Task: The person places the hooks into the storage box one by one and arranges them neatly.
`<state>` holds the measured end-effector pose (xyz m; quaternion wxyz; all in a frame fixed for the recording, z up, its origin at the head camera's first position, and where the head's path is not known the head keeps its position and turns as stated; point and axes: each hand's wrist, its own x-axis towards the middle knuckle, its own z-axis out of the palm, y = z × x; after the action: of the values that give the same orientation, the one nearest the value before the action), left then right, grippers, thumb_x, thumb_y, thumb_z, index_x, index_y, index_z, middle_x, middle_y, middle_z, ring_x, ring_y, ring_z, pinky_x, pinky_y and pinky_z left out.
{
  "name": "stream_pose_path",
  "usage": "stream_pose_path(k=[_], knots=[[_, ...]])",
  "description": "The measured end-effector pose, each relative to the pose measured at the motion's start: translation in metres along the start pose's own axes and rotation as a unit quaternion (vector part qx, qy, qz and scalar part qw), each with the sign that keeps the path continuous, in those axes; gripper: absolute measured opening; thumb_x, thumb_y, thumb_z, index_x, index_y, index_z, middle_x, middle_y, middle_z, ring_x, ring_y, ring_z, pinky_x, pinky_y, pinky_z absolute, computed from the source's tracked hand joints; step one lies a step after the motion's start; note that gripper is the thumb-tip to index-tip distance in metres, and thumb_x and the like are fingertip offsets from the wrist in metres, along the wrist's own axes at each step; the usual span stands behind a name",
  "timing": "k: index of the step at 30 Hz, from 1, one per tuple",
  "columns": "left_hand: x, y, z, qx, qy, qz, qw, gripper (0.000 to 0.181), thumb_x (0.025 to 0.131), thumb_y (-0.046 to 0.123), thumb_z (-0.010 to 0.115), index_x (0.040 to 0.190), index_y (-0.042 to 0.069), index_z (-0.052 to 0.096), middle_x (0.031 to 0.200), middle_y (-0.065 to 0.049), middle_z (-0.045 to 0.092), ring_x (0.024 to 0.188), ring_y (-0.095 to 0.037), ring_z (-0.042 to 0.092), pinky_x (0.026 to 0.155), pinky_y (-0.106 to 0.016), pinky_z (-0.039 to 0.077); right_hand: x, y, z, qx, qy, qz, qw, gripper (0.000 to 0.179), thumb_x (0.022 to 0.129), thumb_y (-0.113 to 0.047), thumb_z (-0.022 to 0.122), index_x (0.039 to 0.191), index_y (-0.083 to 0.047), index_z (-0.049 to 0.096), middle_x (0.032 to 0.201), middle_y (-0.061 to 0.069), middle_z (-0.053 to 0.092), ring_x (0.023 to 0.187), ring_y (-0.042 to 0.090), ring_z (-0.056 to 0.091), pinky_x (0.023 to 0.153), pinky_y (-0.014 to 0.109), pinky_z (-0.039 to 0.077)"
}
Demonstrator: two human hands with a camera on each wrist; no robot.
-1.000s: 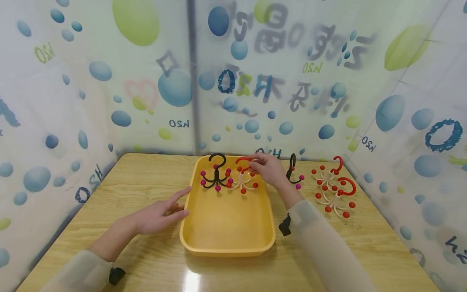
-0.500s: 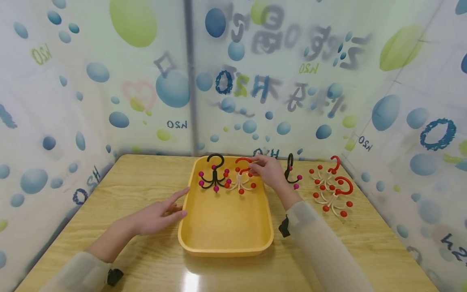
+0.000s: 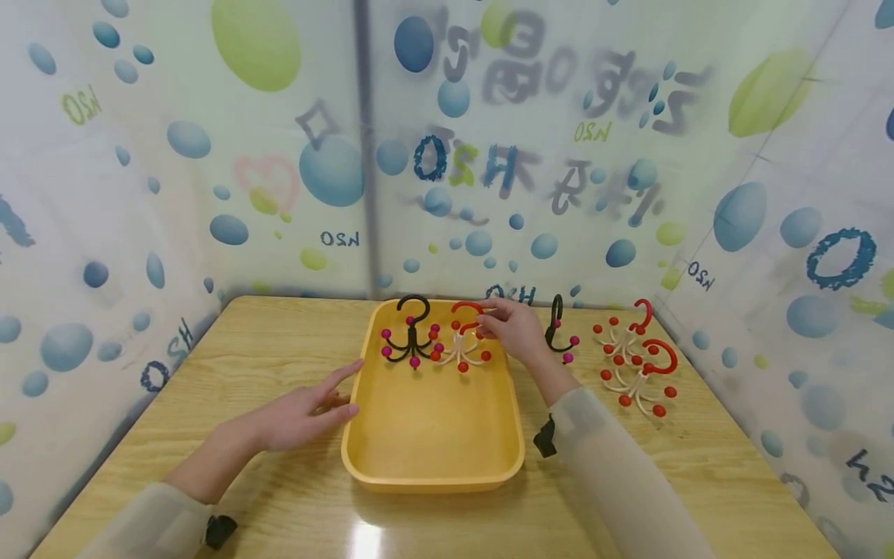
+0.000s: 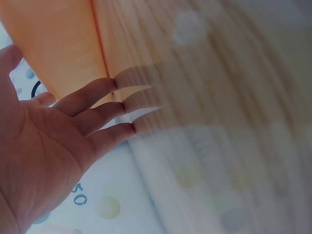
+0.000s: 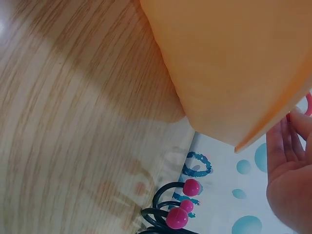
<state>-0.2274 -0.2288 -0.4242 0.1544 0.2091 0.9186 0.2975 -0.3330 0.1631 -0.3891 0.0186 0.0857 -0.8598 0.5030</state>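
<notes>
My right hand reaches over the far right of the yellow tray. Its thumb and fingers pinch the red hook of a white multi-arm hook hanger with red ball tips, inside the tray. Beside it, on the left, a black multi-arm hook hanger with pink ball tips stands in the tray, hook up. My left hand touches the tray's left side with thumb and fingers spread. In the left wrist view, the fingertips meet the wooden table beside the tray wall.
Right of the tray, another black hanger stands on the table, partly behind my right hand. Further right lie two white hangers with red hooks, one farther back and one nearer hanger. A patterned curtain rises behind the table.
The head view has shifted slightly. Both hands and the hangers keep practically the same places relative to the tray.
</notes>
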Motion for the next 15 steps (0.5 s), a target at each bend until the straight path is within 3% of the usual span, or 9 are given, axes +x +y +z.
stream_pose_path(k=[6,10,15], knots=[[-0.001,0.001,-0.001,0.002,-0.003,-0.004,1.0,0.078,0.113,0.064,0.047,0.177,0.038,0.012,0.154,-0.02,0.066,0.143,-0.048,0.062,0.121,-0.074,0.041,-0.004,0.0,-0.003,0.009,-0.011,0.007,0.9999,0.04,0.109,-0.016,0.07,0.15,-0.015,0.068,0.121,0.02,0.08,0.113,0.041,0.079,0.102,0.05,0.064],[0.0,0.001,-0.001,0.003,-0.004,-0.001,1.0,0.078,0.113,0.063,0.047,0.178,0.037,0.012,0.154,-0.021,0.065,0.143,-0.049,0.061,0.121,-0.075,0.041,-0.008,0.0,-0.008,0.014,-0.012,0.012,0.9998,0.044,0.109,-0.018,0.071,0.153,-0.017,0.065,0.13,0.019,0.078,0.118,0.042,0.077,0.101,0.047,0.065],[0.0,0.001,-0.001,0.005,-0.003,-0.002,1.0,0.079,0.113,0.063,0.047,0.178,0.036,0.012,0.154,-0.021,0.065,0.143,-0.048,0.061,0.121,-0.074,0.041,-0.017,0.0,-0.021,0.006,0.0,-0.008,0.9999,0.044,0.11,-0.021,0.071,0.153,-0.015,0.065,0.135,0.017,0.076,0.114,0.038,0.079,0.098,0.045,0.066]])
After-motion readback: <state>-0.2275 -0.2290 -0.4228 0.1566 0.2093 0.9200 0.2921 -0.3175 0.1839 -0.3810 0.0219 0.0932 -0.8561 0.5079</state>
